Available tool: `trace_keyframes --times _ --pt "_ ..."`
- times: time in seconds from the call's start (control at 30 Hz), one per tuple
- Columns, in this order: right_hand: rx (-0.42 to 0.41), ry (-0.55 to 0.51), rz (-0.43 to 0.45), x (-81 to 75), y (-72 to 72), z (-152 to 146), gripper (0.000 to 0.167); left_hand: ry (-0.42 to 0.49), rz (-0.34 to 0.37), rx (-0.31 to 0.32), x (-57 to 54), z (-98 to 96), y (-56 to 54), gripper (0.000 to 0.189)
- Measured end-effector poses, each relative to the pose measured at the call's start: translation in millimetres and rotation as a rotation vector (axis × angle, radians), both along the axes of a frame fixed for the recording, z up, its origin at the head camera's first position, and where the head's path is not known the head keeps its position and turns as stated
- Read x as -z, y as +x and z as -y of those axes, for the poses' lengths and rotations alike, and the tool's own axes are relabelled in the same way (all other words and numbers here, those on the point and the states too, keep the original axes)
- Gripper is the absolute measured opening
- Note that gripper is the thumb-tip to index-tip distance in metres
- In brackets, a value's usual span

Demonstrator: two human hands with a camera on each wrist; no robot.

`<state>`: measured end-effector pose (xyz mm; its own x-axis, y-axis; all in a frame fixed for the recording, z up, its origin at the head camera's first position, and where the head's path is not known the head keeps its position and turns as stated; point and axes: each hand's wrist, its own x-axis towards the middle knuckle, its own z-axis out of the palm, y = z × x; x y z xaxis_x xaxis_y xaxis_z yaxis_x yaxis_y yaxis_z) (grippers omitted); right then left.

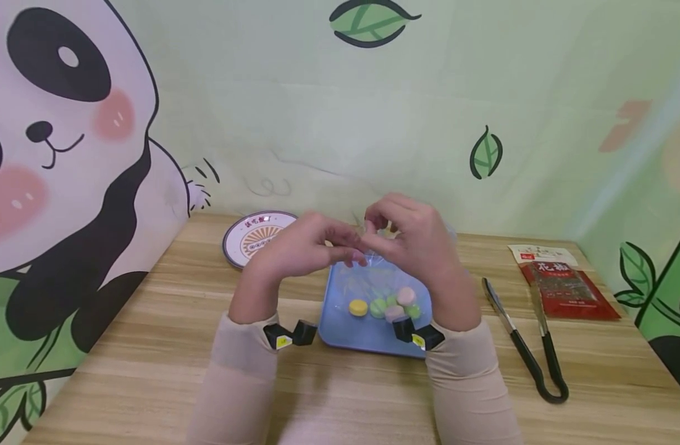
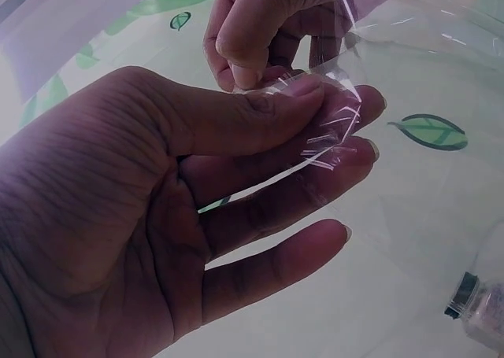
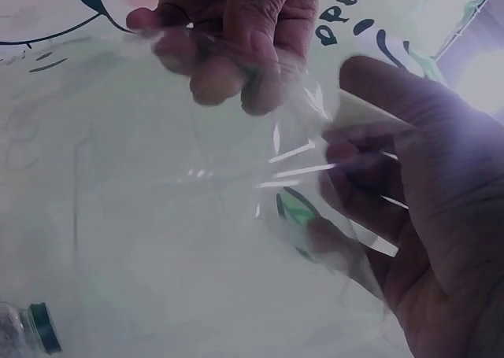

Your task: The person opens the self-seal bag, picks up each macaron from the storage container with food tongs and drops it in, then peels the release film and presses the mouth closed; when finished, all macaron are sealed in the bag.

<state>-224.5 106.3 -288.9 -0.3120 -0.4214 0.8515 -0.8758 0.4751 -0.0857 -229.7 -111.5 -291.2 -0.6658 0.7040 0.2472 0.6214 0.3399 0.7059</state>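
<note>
A clear plastic bag (image 2: 339,126) is stretched between both hands above a blue tray (image 1: 345,339). My left hand (image 1: 306,247) pinches its edge between thumb and index finger, the other fingers spread out below. Close beside it, my right hand (image 1: 420,238) pinches the same edge with thumb and curled fingers, seen at the top of the left wrist view. In the head view the bag's transparent lower part overlaps the tray. There, a yellow macaron (image 1: 358,308) lies apart at the left, with several green and pink macarons (image 1: 406,295) grouped at the right.
Behind my left hand stands a white plate (image 1: 242,238) with a dark rim. Black-handled tongs (image 1: 531,358) lie right of the tray, their tip by a red spice packet (image 1: 562,287). A dark-capped jar (image 2: 480,307) shows at the left wrist view's edge. A printed wall backs the table.
</note>
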Motion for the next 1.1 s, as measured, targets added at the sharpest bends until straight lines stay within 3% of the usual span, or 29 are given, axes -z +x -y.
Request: trace_keyframes --times 0.13,0.23,0.5,0.7,1.1 --pt "0.099 -0.076 -0.043 -2.8 0.4 -9.2 0.006 -0.007 0.008 -0.032 -0.1 3.6 -0.8 0.014" --pt "0.127 -0.159 -0.045 -6.7 2.9 -19.8 0.008 0.009 0.008 -0.059 0.2 4.4 -1.7 0.012" --pt "0.208 -0.234 -0.023 -12.0 6.3 -50.1 0.007 0.080 -0.118 -0.178 2.5 5.3 -6.2 0.008" --pt "0.325 -0.284 0.036 -8.3 9.8 -80.3 0.004 0.144 -0.080 -0.241 6.5 8.3 -6.8 0.016" --pt "0.579 -0.348 0.160 9.1 14.8 -165.9 0.007 0.162 -0.053 -0.273 6.9 10.0 -9.3 0.013"
